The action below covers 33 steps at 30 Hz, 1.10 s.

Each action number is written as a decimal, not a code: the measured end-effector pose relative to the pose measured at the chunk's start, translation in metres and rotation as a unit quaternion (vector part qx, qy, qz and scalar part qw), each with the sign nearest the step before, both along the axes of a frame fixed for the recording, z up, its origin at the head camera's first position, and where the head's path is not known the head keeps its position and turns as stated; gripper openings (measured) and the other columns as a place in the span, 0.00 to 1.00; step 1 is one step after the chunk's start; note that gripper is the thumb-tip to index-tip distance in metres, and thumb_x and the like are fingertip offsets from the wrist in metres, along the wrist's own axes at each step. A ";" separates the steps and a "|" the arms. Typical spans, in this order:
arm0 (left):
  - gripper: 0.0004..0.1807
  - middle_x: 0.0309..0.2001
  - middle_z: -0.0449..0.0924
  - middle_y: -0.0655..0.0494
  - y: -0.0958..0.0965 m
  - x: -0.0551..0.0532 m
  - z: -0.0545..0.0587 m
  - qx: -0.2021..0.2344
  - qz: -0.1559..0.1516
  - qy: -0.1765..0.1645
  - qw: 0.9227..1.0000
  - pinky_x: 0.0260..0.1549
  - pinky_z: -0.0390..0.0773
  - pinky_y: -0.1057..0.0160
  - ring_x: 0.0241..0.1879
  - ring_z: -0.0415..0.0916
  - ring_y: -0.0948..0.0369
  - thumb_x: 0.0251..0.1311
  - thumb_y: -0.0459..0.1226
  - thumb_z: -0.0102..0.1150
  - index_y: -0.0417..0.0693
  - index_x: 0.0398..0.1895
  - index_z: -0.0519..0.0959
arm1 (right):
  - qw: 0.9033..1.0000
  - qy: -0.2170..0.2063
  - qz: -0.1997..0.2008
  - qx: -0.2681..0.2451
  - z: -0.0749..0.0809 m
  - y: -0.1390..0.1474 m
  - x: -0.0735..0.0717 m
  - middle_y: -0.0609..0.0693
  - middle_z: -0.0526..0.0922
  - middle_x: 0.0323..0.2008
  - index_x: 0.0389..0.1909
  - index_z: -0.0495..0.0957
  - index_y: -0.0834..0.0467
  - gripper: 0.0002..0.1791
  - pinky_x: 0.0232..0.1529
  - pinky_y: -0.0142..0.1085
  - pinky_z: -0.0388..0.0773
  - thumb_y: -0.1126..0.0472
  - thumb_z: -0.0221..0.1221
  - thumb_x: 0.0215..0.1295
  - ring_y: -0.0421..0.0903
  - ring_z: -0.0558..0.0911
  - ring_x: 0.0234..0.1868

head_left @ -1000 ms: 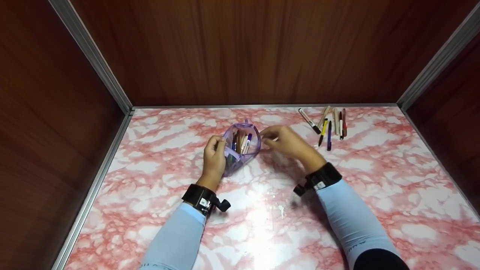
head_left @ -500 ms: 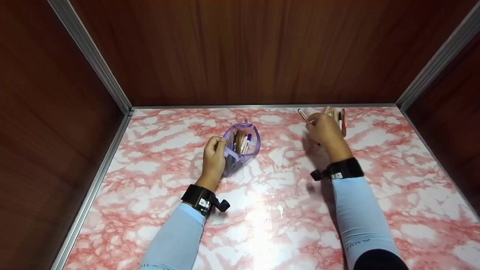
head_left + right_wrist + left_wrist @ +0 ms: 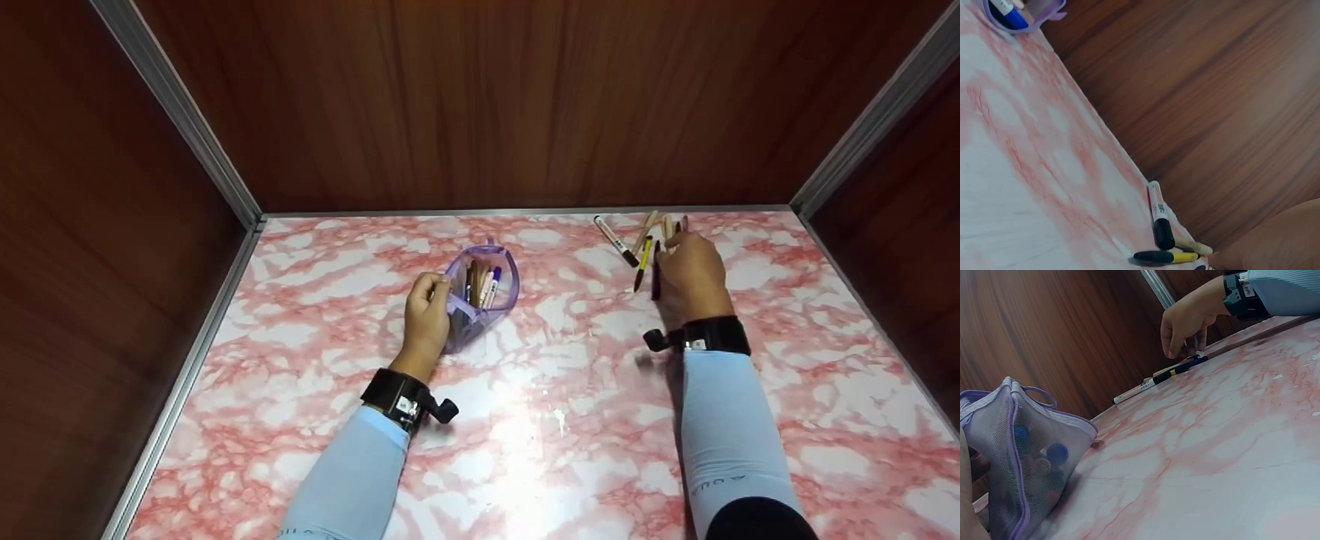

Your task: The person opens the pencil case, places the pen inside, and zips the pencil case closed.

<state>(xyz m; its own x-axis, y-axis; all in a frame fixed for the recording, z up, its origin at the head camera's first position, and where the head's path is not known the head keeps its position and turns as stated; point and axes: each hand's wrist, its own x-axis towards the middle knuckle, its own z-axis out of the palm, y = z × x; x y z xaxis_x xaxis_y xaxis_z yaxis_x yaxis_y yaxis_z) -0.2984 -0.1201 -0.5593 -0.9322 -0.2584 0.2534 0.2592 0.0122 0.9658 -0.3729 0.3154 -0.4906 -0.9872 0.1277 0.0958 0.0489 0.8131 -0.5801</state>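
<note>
My left hand [image 3: 427,319] grips the left rim of a purple mesh pencil case [image 3: 517,289], which stands with its mouth open. Several pens and markers [image 3: 491,289] show inside, one with a purple-blue cap. At the far right, my right hand [image 3: 695,270] is over a group of loose pens. Seen in the left wrist view, its bent fingers pinch a slim whitish pen [image 3: 1196,341], mostly hidden by the hand. Just left of that hand lie a dark pen [image 3: 656,274], a yellow-and-black pen [image 3: 643,264] and a white marker with a black cap [image 3: 615,240].
Beige pens [image 3: 646,231] lie near the back edge, partly behind the hand. The table [image 3: 525,450] has a red-and-white marbled top. Brown wood-grain panels [image 3: 480,105] enclose it at the back and both sides, with grey metal strips [image 3: 180,112] in the corners.
The right hand has moved from beside the pencil case rightward, past the black-capped marker, to the far-right pens. The left hand and the pencil case have stayed in place.
</note>
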 end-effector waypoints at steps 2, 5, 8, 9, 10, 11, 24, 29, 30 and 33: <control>0.11 0.46 0.81 0.44 0.000 0.000 0.000 0.001 -0.002 -0.003 1.000 0.39 0.84 0.68 0.44 0.80 0.58 0.83 0.34 0.58 0.32 0.44 0.80 | 1.000 -0.008 0.004 0.003 -0.002 0.003 -0.001 0.78 0.84 0.64 0.66 0.82 0.71 0.23 0.67 0.69 0.79 0.61 0.59 0.79 0.77 0.84 0.64; 0.11 0.47 0.82 0.45 -0.001 0.001 0.001 -0.001 -0.003 -0.005 1.000 0.41 0.84 0.68 0.45 0.81 0.54 0.83 0.35 0.58 0.31 0.45 0.81 | 1.000 -0.017 0.009 0.004 -0.004 0.004 -0.002 0.77 0.84 0.65 0.67 0.81 0.72 0.23 0.69 0.69 0.78 0.61 0.61 0.79 0.76 0.83 0.66; 0.11 0.45 0.81 0.46 0.000 0.000 0.001 -0.011 0.003 -0.001 1.000 0.45 0.82 0.68 0.47 0.79 0.56 0.83 0.34 0.58 0.32 0.43 0.81 | 1.000 -0.027 0.014 0.007 -0.005 0.003 -0.002 0.77 0.84 0.65 0.68 0.81 0.73 0.24 0.70 0.69 0.78 0.62 0.63 0.79 0.75 0.83 0.67; 0.11 0.45 0.80 0.46 0.000 0.000 0.001 -0.014 0.005 0.001 1.000 0.46 0.81 0.68 0.47 0.78 0.57 0.83 0.34 0.59 0.33 0.42 0.81 | 0.999 -0.029 0.016 0.009 -0.005 0.002 -0.002 0.77 0.85 0.64 0.69 0.80 0.73 0.24 0.70 0.69 0.78 0.62 0.64 0.79 0.75 0.83 0.67; 0.10 0.44 0.80 0.47 0.000 0.000 0.001 -0.016 0.008 0.002 1.000 0.46 0.80 0.68 0.46 0.77 0.58 0.82 0.34 0.59 0.34 0.42 0.81 | 0.999 -0.031 0.018 0.011 -0.005 0.001 -0.002 0.77 0.85 0.64 0.69 0.80 0.73 0.24 0.69 0.69 0.79 0.62 0.64 0.79 0.75 0.83 0.67; 0.10 0.44 0.80 0.46 0.000 0.000 0.001 -0.018 0.010 0.004 1.000 0.47 0.78 0.68 0.46 0.77 0.59 0.82 0.33 0.59 0.34 0.41 0.81 | 0.999 -0.032 0.019 0.014 -0.005 0.001 -0.002 0.77 0.85 0.64 0.68 0.81 0.73 0.24 0.68 0.69 0.79 0.63 0.64 0.79 0.75 0.84 0.66; 0.12 0.48 0.81 0.44 -0.001 0.000 0.001 -0.011 -0.003 0.000 1.000 0.48 0.81 0.68 0.50 0.78 0.56 0.83 0.34 0.57 0.29 0.45 0.80 | 0.993 -0.075 0.072 0.052 0.001 -0.006 0.003 0.75 0.88 0.55 0.70 0.80 0.71 0.24 0.52 0.64 0.84 0.65 0.60 0.78 0.71 0.89 0.51; 0.12 0.49 0.82 0.40 -0.001 -0.001 -0.001 -0.006 -0.005 0.008 1.000 0.50 0.81 0.68 0.51 0.78 0.58 0.82 0.33 0.57 0.29 0.45 0.81 | 0.991 -0.081 0.088 0.052 0.003 -0.007 0.003 0.75 0.86 0.62 0.74 0.77 0.70 0.26 0.60 0.67 0.83 0.66 0.59 0.80 0.73 0.87 0.58; 0.11 0.49 0.82 0.41 -0.001 -0.002 -0.001 -0.007 -0.004 0.009 1.000 0.50 0.81 0.68 0.51 0.78 0.58 0.82 0.33 0.57 0.30 0.44 0.82 | 0.991 -0.080 0.090 0.051 0.003 -0.007 0.002 0.76 0.85 0.64 0.75 0.77 0.70 0.26 0.63 0.68 0.82 0.66 0.58 0.81 0.73 0.86 0.61; 0.11 0.48 0.82 0.43 -0.001 -0.002 -0.002 -0.008 -0.002 0.015 1.000 0.51 0.81 0.68 0.50 0.78 0.60 0.82 0.32 0.57 0.31 0.43 0.82 | 0.992 -0.078 0.089 0.048 0.004 -0.006 0.001 0.76 0.81 0.70 0.77 0.75 0.69 0.27 0.67 0.69 0.79 0.65 0.55 0.81 0.74 0.83 0.67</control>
